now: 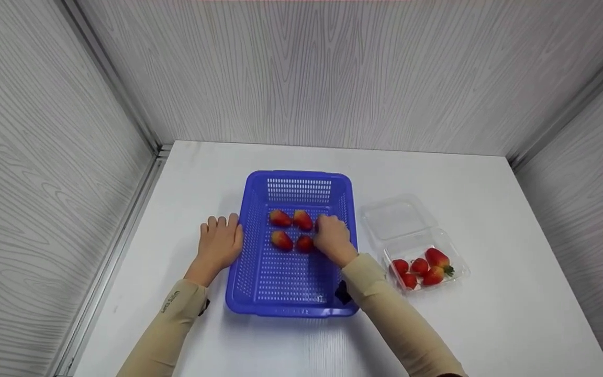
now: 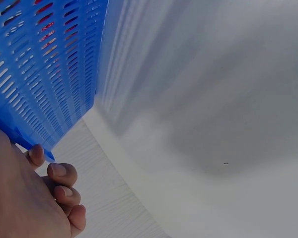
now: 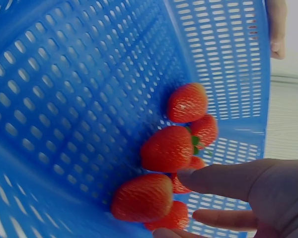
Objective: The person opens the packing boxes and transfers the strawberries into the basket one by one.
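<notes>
A blue plastic basket [image 1: 291, 283] with slotted walls stands on the white table, with several red strawberries [image 1: 281, 241] on its floor. At its left rim is my left hand [image 1: 218, 242]; the left wrist view shows curled fingers [image 2: 64, 195] beside the rim, while the thumb is hidden there. Inside the basket, on the right, my right hand [image 1: 333, 238] reaches down among the strawberries. In the right wrist view its thumb [image 3: 213, 179] lies out straight, apart from the fingers, close to a strawberry [image 3: 141, 198] with no grip showing. From above, that hand partly covers one strawberry.
Right of the basket lies a clear plastic clamshell box [image 1: 393, 220] with its lid folded back. Several strawberries [image 1: 437, 257] of differing sizes sit in its near half. Pale wood-grain panels [image 1: 333, 78] wall the table at the back and both sides.
</notes>
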Tool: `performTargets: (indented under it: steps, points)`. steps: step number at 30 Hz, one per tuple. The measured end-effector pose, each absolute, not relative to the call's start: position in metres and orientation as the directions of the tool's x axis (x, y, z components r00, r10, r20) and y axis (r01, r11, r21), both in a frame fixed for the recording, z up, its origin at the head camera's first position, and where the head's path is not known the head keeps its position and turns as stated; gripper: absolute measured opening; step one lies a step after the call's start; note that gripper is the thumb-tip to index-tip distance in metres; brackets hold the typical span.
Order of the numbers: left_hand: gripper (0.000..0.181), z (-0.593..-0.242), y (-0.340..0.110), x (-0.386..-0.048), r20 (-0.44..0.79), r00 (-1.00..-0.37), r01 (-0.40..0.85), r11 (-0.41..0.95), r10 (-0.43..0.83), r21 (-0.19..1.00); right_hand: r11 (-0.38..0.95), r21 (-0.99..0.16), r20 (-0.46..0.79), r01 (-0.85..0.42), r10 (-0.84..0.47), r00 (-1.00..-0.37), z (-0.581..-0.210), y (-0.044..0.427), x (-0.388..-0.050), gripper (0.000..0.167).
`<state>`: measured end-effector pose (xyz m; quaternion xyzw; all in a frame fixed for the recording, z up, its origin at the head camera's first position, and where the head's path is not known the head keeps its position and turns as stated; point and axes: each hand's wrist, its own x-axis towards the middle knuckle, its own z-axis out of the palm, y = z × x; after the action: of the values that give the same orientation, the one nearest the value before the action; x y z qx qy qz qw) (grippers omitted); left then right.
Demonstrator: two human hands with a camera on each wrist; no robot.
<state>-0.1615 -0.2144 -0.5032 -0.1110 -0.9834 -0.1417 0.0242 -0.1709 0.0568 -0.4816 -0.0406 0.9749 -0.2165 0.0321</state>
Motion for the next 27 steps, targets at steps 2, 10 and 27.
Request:
performTargets:
  steps: [2,10,27]
  points:
    - [0.032,-0.503,-0.215,-0.162,0.078,-0.974,0.224,0.935,0.211,0.273,0.904,-0.423,-0.062,-0.058,-0.093,-0.994,-0.477,0.057,-0.171,0.01]
    - [0.029,-0.502,-0.215,-0.161,0.115,-0.967,0.249,0.933,0.226,0.26,0.887,-0.459,-0.091,-0.04,-0.092,-0.992,-0.46,0.064,-0.169,0.016]
    - [0.031,-0.503,-0.216,-0.161,0.087,-0.973,0.231,0.937,0.215,0.261,0.85,-0.525,-0.066,0.043,0.01,-0.998,-0.433,0.114,-0.164,0.028]
